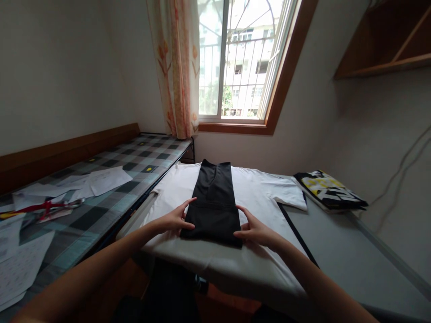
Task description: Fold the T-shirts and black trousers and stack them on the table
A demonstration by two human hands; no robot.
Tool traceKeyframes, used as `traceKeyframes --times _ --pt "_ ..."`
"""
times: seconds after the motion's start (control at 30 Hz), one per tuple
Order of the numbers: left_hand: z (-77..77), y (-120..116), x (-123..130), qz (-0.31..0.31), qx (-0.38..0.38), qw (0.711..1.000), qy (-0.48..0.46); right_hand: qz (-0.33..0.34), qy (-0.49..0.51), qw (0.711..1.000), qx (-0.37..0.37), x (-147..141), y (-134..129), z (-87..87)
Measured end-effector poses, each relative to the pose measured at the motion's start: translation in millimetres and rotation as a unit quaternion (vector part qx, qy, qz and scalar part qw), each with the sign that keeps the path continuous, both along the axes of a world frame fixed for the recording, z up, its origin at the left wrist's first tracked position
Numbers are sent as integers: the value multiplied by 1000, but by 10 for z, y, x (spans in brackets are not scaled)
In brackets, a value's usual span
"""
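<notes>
A black garment (215,204), folded into a narrow strip, lies on a white T-shirt (259,193) spread over the table; its exact kind does not show. My left hand (177,220) holds the garment's left edge near its front end, thumb and forefinger resting on the cloth. On the opposite edge, my right hand (252,228) grips in the same way. The other fingers of both hands are partly hidden. The shirt's right sleeve (289,195) lies stretched out, and its lower part hangs over the table's front edge.
On the left is a bed with a checked cover (158,154), with loose papers (109,179) and a red strap (47,206) on it. A folded patterned cloth (328,188) lies on the grey tabletop (363,255) at right. A curtain (182,67) hangs beside the barred window (245,67).
</notes>
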State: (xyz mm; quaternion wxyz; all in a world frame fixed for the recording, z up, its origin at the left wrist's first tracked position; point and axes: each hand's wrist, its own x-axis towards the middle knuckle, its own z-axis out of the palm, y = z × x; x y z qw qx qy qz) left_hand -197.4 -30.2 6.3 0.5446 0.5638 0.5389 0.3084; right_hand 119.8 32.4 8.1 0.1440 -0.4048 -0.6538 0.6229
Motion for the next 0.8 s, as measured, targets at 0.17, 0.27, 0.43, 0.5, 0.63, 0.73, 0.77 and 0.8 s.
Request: traceKeyframes --times 0.17,0.27,0.43,0.5,0.63,0.73,0.77,0.8 --pt "14 -38 19 3 12 1000 20 -6 -29 998 62 9 -88 -84" --pt "12 -66 8 12 -2 1000 25 -26 -15 992 124 10 -99 -149" --pt "-22 -71 -41 11 36 997 63 -31 -35 981 188 1 -160 -192" --pt "2 -85 -1 59 146 978 137 -18 -79 974 211 -18 -188 -182" --pt "114 -168 258 101 365 880 286 -18 -152 948 280 -103 -209 -145" --pt "152 -166 473 9 389 860 330 -60 -178 924 332 -187 -143 -118" --pt "148 -127 514 -14 386 858 339 -71 -183 919 341 -212 -97 -110" --pt "138 -65 534 -26 381 856 348 -80 -187 916 345 -235 -39 -102"
